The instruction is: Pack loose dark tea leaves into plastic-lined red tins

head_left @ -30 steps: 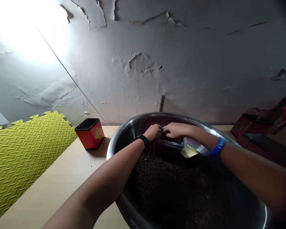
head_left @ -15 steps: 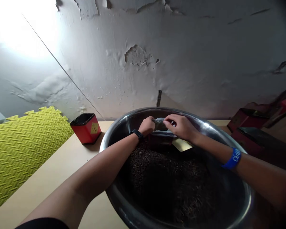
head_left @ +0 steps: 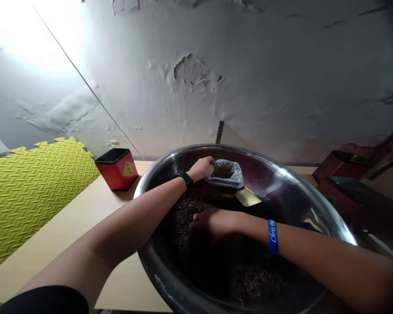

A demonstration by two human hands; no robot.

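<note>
Your left hand pinched the edge of the plastic liner in a dark red container, inside the steel basin. Your half-curled right hand lay in the loose dark tea; any hold is indeterminate.

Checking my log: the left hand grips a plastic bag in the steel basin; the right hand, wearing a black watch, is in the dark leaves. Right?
No: the right hand wears a blue wristband, and the black watch is on the left hand, as the head view shows. The plastic bag, steel basin and dark leaves stand as you said.
</note>
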